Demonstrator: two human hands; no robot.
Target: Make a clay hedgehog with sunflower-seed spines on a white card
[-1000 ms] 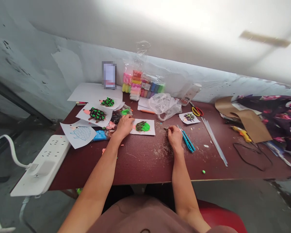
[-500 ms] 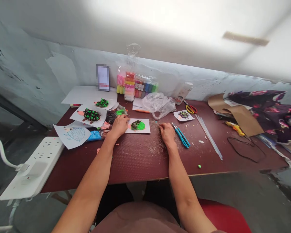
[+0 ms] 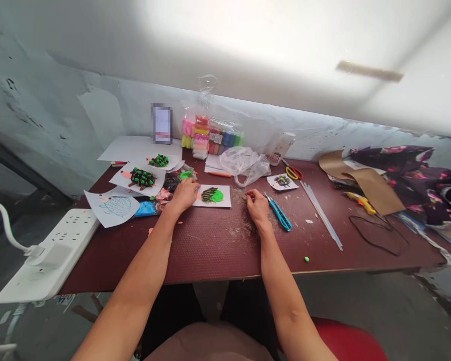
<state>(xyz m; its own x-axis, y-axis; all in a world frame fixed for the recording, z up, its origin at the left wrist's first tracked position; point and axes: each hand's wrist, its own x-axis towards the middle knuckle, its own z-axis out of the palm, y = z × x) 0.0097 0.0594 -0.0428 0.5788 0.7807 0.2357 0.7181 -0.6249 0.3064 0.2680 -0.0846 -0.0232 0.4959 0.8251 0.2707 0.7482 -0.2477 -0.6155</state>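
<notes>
A white card (image 3: 226,196) lies on the table, bearing a hedgehog with a bright green clay body (image 3: 217,195) and dark thin spines on its left part. My left hand (image 3: 186,194) holds the card's left edge, its fingers bent and close together over that corner. To the right of the card, my right hand (image 3: 257,204) is closed in a pinch just over scattered brown crumbs (image 3: 238,220). Something small and dark shows at its fingertips, too small to name. Beside that hand lies a blue utility knife (image 3: 280,214).
Finished-looking hedgehog cards (image 3: 156,186) and a drawn hedgehog sheet (image 3: 113,208) lie left. Behind stand packs of coloured clay (image 3: 200,138), a plastic bag (image 3: 244,163) and a phone (image 3: 162,124). Scissors (image 3: 293,173), clear glue sticks (image 3: 321,215) and a yellow glue gun (image 3: 361,202) lie right.
My right hand has shifted slightly and its pinched fingers are turned a little more upward. My left hand stays at the card. The whole view has tilted slightly.
</notes>
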